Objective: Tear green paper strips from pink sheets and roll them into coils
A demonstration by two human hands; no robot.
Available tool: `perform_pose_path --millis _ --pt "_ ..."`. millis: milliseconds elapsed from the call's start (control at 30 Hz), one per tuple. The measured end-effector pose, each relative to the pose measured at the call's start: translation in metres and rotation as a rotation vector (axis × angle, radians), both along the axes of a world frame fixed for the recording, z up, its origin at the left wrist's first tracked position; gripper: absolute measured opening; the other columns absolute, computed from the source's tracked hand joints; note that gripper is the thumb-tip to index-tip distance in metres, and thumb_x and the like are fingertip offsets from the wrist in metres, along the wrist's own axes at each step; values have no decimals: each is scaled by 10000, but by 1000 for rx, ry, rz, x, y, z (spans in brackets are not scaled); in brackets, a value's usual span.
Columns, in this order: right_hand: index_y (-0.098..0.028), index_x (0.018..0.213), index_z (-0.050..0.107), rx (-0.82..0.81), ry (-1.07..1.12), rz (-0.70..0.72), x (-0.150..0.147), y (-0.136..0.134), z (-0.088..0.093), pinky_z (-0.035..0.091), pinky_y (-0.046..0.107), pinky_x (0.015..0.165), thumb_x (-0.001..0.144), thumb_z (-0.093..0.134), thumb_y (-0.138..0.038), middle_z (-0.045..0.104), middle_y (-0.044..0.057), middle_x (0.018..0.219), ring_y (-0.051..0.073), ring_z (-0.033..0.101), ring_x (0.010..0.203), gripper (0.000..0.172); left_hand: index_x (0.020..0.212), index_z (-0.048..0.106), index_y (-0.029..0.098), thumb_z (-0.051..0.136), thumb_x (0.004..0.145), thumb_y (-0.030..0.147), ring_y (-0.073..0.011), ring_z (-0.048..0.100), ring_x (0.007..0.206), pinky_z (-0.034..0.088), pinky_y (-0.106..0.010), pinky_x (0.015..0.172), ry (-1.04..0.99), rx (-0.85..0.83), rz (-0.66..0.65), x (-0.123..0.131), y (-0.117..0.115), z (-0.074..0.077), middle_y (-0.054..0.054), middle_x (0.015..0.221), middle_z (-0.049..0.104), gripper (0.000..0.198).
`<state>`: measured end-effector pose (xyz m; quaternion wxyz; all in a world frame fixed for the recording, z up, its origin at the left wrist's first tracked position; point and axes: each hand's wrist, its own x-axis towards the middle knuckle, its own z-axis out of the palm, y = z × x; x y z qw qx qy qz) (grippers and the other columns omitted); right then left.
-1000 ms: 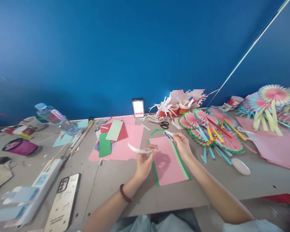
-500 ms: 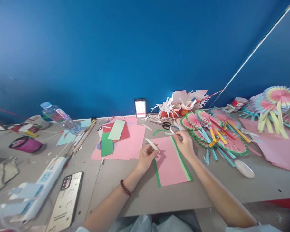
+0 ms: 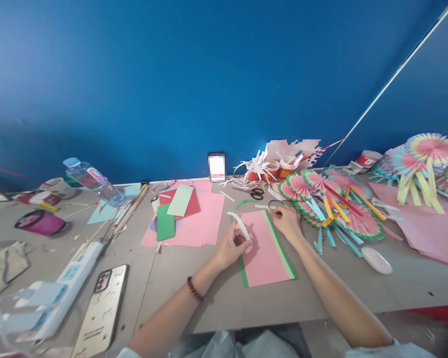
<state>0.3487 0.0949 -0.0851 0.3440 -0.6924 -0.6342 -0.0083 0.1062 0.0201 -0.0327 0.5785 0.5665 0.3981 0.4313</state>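
Note:
In the head view, a pink paper sheet (image 3: 263, 253) with green strips along both long sides lies before me on the grey table. The right side also bears a pale green band inside the dark green edge. My left hand (image 3: 231, 246), over the sheet's left edge, pinches a curved pale green paper strip (image 3: 242, 224). At the upper right corner, my right hand (image 3: 286, 221) is closed on a thin ring that looks like a tape roll (image 3: 270, 203), low at the tabletop. Its fingertips are partly hidden.
Black-handled scissors (image 3: 257, 194) and paper scraps lie behind the sheet. Folded paper fans (image 3: 321, 184) crowd the right, near a white mouse (image 3: 377, 261). Leftward are cut coloured papers (image 3: 166, 223), a phone (image 3: 102, 308), a power strip (image 3: 69, 278) and a tilted bottle (image 3: 93, 179).
My right hand has lowered the ring from a raised pose towards the tabletop and shifted slightly right. My left hand has turned, and the pale strip now arches over its fingers.

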Motion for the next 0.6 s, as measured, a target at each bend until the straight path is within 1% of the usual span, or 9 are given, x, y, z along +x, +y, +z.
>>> perform_pose_path --millis 100,200,267,300,367,433,500,533,600 --pt "-223 662 664 -11 -4 -14 1 1 1 422 407 788 821 603 -294 704 116 801 286 580 810 185 1503 475 221 777 748 209 -143 640 629 494 -277 633 4 11 -12 0 -1 1 26 743 707 814" --pt "-202 833 703 2 6 2 -1 1 4 434 439 864 814 581 -238 705 138 911 308 585 889 129 1497 483 239 784 748 212 -144 638 618 501 -284 640 4 18 -27 0 -2 3 28 748 712 809" --pt "-192 943 691 34 21 49 -4 -1 9 434 461 925 795 582 -214 695 149 989 323 580 965 185 1508 467 246 782 753 215 -142 633 618 503 -289 647 4 28 -37 1 -2 2 28 760 714 819" --pt "-192 965 679 53 36 84 -7 -3 13 433 467 948 792 578 -209 687 151 1009 327 576 999 201 1517 452 243 779 754 214 -140 629 620 501 -291 653 5 34 -43 1 -3 1 27 765 714 831" --pt "-200 934 661 83 87 166 -14 -8 21 438 468 966 808 560 -218 676 150 1006 327 571 1038 163 1532 429 231 776 753 209 -138 622 629 496 -291 664 12 41 -48 1 -3 -1 25 766 709 853" --pt "-215 860 647 90 176 252 -24 -15 30 450 463 962 835 559 -265 675 137 970 317 583 1026 104 1532 432 228 783 745 199 -143 621 648 492 -292 677 22 40 -34 2 -3 -3 23 761 704 862" --pt "-226 825 642 43 324 357 -36 -25 39 475 438 936 868 577 -353 682 105 920 284 612 957 149 1524 447 237 796 735 195 -150 621 661 490 -295 688 35 32 -18 1 -3 -6 22 760 703 864" --pt "-227 829 647 -18 427 411 -42 -30 43 496 412 887 880 580 -397 688 87 898 261 624 898 190 1525 446 243 798 733 194 -152 620 666 488 -295 691 46 29 -19 1 -3 -7 24 761 700 868" --pt "-220 835 659 -205 644 525 -55 -39 48 513 358 774 901 568 -493 688 57 836 220 626 792 296 1539 416 252 787 739 191 -151 612 671 477 -290 684 91 29 -43 0 -2 -10 35 756 683 883"
